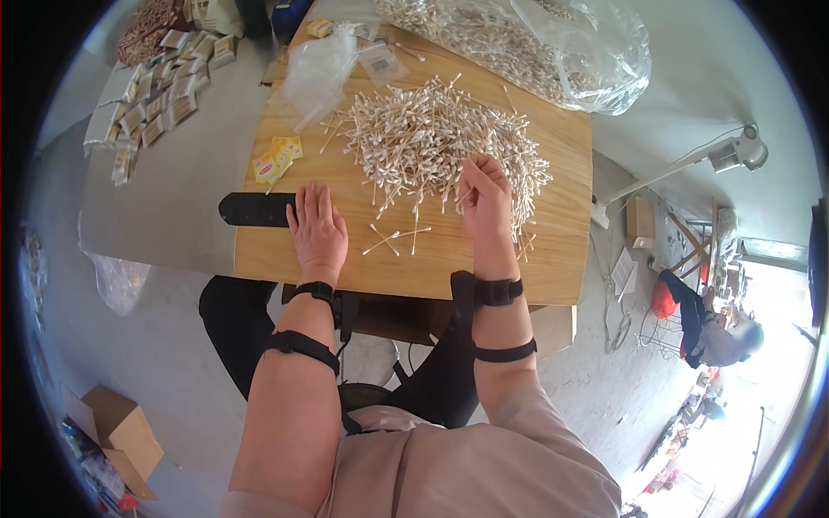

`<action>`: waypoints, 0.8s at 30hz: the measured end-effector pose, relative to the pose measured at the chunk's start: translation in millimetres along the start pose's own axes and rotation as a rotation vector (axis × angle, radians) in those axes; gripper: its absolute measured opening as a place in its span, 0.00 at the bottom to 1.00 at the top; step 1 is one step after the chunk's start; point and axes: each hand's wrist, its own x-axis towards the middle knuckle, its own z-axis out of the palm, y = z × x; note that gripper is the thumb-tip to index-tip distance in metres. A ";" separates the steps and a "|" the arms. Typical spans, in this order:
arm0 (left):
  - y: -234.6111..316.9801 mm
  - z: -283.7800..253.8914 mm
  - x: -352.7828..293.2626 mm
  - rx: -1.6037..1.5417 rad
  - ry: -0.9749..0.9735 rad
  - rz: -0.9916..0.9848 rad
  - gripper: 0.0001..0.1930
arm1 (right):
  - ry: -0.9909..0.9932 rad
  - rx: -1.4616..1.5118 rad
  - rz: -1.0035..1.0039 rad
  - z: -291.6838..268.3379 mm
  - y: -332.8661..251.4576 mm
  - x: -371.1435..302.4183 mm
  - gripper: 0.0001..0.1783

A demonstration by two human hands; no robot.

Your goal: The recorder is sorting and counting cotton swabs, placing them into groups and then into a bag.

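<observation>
A large loose heap of cotton swabs [414, 138], white-tipped on thin pale sticks, spreads over the wooden tabletop [389, 272]. At the heap's near right edge my right hand [485, 198] is closed, its fingers curled in; what they hold, if anything, is hidden. My left hand [318, 233] lies flat with fingers stretched out, beside the right end of a long black object with a rounded end [255, 210]. A few stray swabs [397, 236] lie crossed between my hands. Beyond my left hand are small yellow printed packets [278, 159].
Clear plastic bags [319, 73] lie at the table's far left. A big transparent bag of swabs [501, 43] fills the far edge. Several small filled packs [164, 99] cover the grey surface at left. A lamp [734, 154] stands at right; another person [721, 341] sits farther off.
</observation>
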 end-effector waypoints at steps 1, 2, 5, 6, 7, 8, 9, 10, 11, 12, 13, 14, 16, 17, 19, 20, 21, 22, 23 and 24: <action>-0.9 0.2 -0.3 0.003 -0.001 0.001 0.21 | 0.054 -0.159 -0.039 5.1 -4.2 3.7 0.05; -1.7 0.8 -0.5 0.004 -0.002 -0.001 0.21 | 0.053 -0.159 -0.037 10.1 -8.6 7.3 0.05; -3.1 1.4 -0.7 0.008 0.016 0.009 0.21 | 0.202 -1.142 -0.138 17.9 -15.2 15.8 0.04; -2.7 1.4 -0.4 0.009 0.017 0.009 0.21 | 0.184 -1.299 -0.280 16.7 -12.5 18.2 0.04; -2.2 1.4 -0.1 0.010 0.018 0.010 0.21 | 0.164 -1.453 -0.425 15.0 -10.6 20.8 0.05; -1.8 1.3 0.4 0.008 0.018 0.010 0.21 | 0.164 -1.455 -0.426 11.8 -10.7 23.9 0.05; -1.5 1.2 0.1 0.007 0.018 0.010 0.21 | 0.207 -1.511 -0.434 11.3 -13.6 25.7 0.06; -1.4 1.2 -0.1 0.007 0.019 0.011 0.21 | 0.251 -1.566 -0.443 11.5 -15.7 27.4 0.06; -1.9 1.3 -0.1 0.007 0.019 0.009 0.21 | 0.249 -1.567 -0.443 13.0 -16.2 29.0 0.06; -2.6 1.5 0.1 0.010 0.020 0.011 0.21 | 0.211 -1.574 -0.492 16.3 -17.1 29.7 0.06; -3.0 1.7 0.2 0.014 0.021 0.012 0.21 | 0.173 -1.580 -0.542 19.5 -16.6 30.8 0.06; -3.0 1.8 0.1 0.014 0.021 0.012 0.21 | 0.173 -1.579 -0.542 23.2 -13.7 33.2 0.06; -2.4 1.4 0.8 0.005 0.021 0.007 0.20 | 0.078 -1.637 -0.589 28.6 -6.8 40.6 0.06; -1.9 1.0 0.8 0.005 0.022 0.008 0.20 | 0.079 -1.636 -0.591 28.9 -5.9 43.4 0.06; -1.2 0.4 -0.1 -0.005 0.017 0.003 0.20 | 0.060 -1.630 -0.628 30.4 -2.6 48.9 0.08; -0.7 0.4 0.6 -0.003 0.018 0.000 0.20 | 0.057 -1.628 -0.630 30.4 -1.8 51.6 0.08; -0.3 -0.1 0.9 0.001 0.016 0.005 0.20 | 0.041 -1.653 -0.637 30.2 -2.1 52.8 0.08; -0.3 -0.5 0.9 0.005 0.014 0.011 0.20 | 0.026 -1.678 -0.645 29.6 -2.6 53.3 0.08; -0.8 -0.2 -0.1 0.005 0.014 0.009 0.20 | 0.024 -1.678 -0.645 28.3 -3.0 52.4 0.08; -1.3 -0.1 -0.5 0.000 0.023 0.011 0.20 | 0.039 -1.525 -0.686 27.0 -3.9 50.9 0.08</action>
